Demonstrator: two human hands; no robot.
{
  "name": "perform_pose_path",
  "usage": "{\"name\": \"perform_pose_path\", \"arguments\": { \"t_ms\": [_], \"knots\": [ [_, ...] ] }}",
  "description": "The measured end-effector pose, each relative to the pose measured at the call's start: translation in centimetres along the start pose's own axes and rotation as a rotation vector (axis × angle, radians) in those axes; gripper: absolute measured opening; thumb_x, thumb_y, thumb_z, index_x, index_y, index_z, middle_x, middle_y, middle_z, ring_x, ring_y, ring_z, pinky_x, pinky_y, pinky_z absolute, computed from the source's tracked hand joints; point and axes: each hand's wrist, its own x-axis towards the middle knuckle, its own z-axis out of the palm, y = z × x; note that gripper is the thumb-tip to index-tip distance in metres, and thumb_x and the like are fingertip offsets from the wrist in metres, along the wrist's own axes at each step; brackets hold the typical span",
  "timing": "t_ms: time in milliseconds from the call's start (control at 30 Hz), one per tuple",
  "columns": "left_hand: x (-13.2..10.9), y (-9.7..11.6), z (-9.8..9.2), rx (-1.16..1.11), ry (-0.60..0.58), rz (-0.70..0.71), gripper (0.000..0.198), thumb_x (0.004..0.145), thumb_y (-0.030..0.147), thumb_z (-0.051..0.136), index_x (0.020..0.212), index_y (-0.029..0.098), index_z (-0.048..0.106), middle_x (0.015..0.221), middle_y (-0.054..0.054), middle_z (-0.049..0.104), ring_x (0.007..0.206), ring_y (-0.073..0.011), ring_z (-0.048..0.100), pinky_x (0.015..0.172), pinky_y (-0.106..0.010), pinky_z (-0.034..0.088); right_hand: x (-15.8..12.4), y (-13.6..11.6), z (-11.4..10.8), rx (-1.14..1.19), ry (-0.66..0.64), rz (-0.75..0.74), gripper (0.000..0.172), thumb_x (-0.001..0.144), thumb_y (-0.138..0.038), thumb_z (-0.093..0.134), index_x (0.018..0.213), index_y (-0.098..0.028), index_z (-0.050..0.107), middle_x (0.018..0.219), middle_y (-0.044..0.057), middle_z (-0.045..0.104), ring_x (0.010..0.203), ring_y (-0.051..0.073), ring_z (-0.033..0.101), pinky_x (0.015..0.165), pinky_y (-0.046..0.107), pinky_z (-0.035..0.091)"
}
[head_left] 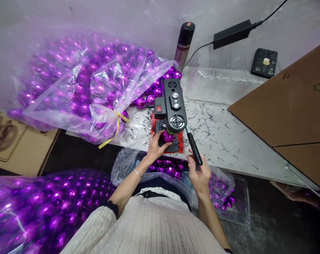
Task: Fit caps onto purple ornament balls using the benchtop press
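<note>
My left hand [156,145] pinches a shiny purple faceted ball [168,136] under the front end of a small black press machine [175,102]. The ball sits over the machine's dark base plate [172,146], and a bit of green shows just above it. My right hand [200,174] is at the lower end of the machine's black lever handle [194,146], with its fingers curled loosely about the tip. The handle slants down toward me. Part of the right fingers is hidden behind it.
Large clear bags of purple balls [83,77] lie left of the machine and at lower left [48,211]. More balls [170,171] rest in a plastic-lined container at my lap. Black scraps litter the white table [215,130]. A spray can [185,42], power adapter [232,34] and cardboard box [287,106] stand around.
</note>
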Motion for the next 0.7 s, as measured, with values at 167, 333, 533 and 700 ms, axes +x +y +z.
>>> {"name": "perform_pose_path", "arguments": {
  "t_ms": [167,333,533,700],
  "knots": [
    [0.2,-1.5,0.2,0.115,-0.002,0.137,0.058,0.082,0.042,0.091,0.132,0.023,0.068,0.132,-0.013,0.075,0.13,-0.0331,0.069,0.125,-0.055,0.041,4.4,-1.2,0.0,-0.028,0.224,-0.417,0.064,0.093,-0.038,0.078,0.151,-0.026,0.053,0.138,0.015,0.068,0.101,0.022,0.076,0.073,0.036,0.07],
    [-0.1,-2.3,0.2,0.228,0.016,0.225,0.059,0.086,0.044,0.089,0.135,0.023,0.066,0.132,-0.012,0.076,0.127,-0.0311,0.071,0.12,-0.054,0.049,7.8,-3.4,0.4,0.052,0.154,-0.608,0.032,0.098,-0.041,0.072,0.126,-0.024,0.069,0.111,0.007,0.079,0.092,0.02,0.077,0.072,0.034,0.065],
    [-0.2,-2.8,0.4,0.211,0.046,0.272,0.06,0.085,0.044,0.09,0.135,0.022,0.065,0.128,-0.012,0.078,0.124,-0.0305,0.073,0.119,-0.054,0.051,7.3,-3.0,3.2,0.122,0.163,-0.511,0.031,0.108,-0.028,0.049,0.079,-0.023,0.058,0.075,0.001,0.069,0.064,0.013,0.062,0.058,0.03,0.049],
    [-0.3,-3.0,0.4,0.221,0.046,0.27,0.061,0.085,0.044,0.09,0.135,0.022,0.065,0.129,-0.012,0.078,0.126,-0.0307,0.073,0.119,-0.054,0.05,6.1,-0.7,5.4,0.169,0.264,-0.548,0.037,0.111,-0.032,0.042,0.076,-0.024,0.051,0.072,0.0,0.063,0.059,0.013,0.054,0.062,0.034,0.048]
  ]
}}
